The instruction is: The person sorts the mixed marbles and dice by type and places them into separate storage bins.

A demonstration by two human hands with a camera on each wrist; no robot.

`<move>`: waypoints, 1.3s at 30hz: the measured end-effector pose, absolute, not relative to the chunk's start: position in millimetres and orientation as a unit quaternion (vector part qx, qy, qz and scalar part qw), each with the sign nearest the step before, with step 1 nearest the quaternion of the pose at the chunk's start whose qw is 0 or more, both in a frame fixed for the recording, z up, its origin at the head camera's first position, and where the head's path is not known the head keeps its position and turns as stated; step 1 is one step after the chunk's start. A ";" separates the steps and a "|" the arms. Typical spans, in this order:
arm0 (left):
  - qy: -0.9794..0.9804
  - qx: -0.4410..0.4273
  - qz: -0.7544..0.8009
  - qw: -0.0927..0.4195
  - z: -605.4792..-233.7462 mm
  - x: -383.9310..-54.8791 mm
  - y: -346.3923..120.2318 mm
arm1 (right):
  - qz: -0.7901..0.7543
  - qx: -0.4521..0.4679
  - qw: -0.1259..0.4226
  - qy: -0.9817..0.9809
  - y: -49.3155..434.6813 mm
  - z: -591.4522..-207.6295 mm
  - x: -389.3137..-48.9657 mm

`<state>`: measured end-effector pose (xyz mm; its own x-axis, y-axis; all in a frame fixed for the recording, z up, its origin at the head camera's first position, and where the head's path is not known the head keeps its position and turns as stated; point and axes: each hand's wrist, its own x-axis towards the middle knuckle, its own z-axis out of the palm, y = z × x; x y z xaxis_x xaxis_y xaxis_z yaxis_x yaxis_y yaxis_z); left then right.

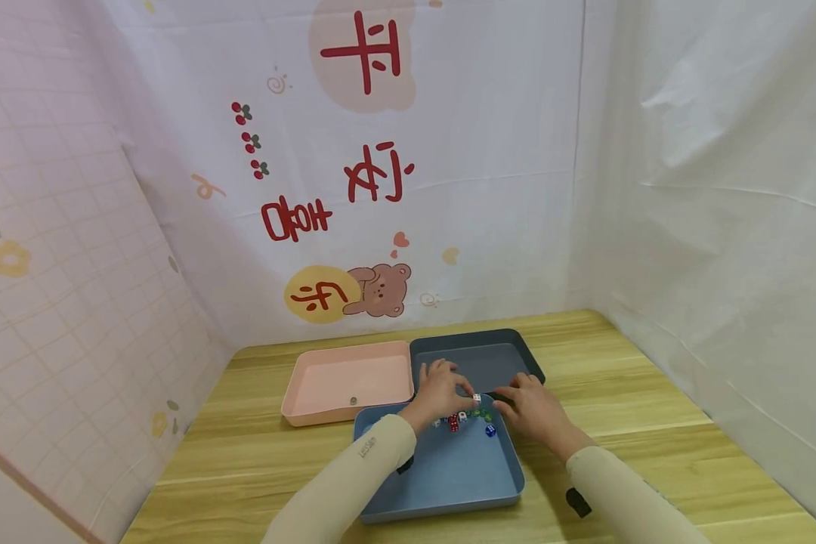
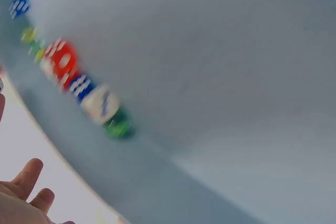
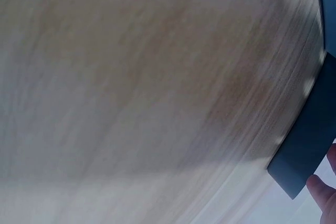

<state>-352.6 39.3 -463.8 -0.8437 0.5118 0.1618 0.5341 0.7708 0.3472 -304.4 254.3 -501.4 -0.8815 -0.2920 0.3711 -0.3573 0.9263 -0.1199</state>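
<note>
So the cloth behind the table [image 1: 231,468] has big red characters on it, turned sideways: 平 [image 1: 364,51], 安 [image 1: 374,174], 喜 [image 1: 295,218], and 乐 [image 1: 321,296] in a yellow circle next to a cartoon bear [image 1: 383,290]. The left sleeve [image 1: 353,476] has some tiny dark lettering too, but it's too small to read for sure.

The hands are apart. The left hand [image 1: 440,391] pinches a white die [image 1: 477,397] over the far edge of the blue tray [image 1: 459,480]. The right hand [image 1: 536,408] has its fingers loosely bent, holding nothing, right by the dark tray [image 1: 464,344].

Inside the blue tray, dice bunch along the far wall, red die [image 1: 453,423] included, with a blue die [image 1: 491,431] nearer the right side. The pink tray [image 1: 353,370] sits left of the dark one.
</note>
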 end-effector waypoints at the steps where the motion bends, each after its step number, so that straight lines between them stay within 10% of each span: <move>1: -0.940 -0.273 -0.202 0.028 -459.2 -354.7 38.0 | 0.093 0.167 0.176 -0.966 254.4 -501.7 -305.0; 20: -0.928 -0.134 -0.325 0.121 -428.4 -410.8 26.6 | 0.111 0.165 0.179 -0.964 250.0 -506.4 -305.7; 39: -0.950 -0.104 -0.282 0.089 -448.1 -418.6 34.6 | 0.098 0.161 0.177 -0.966 253.2 -503.6 -306.8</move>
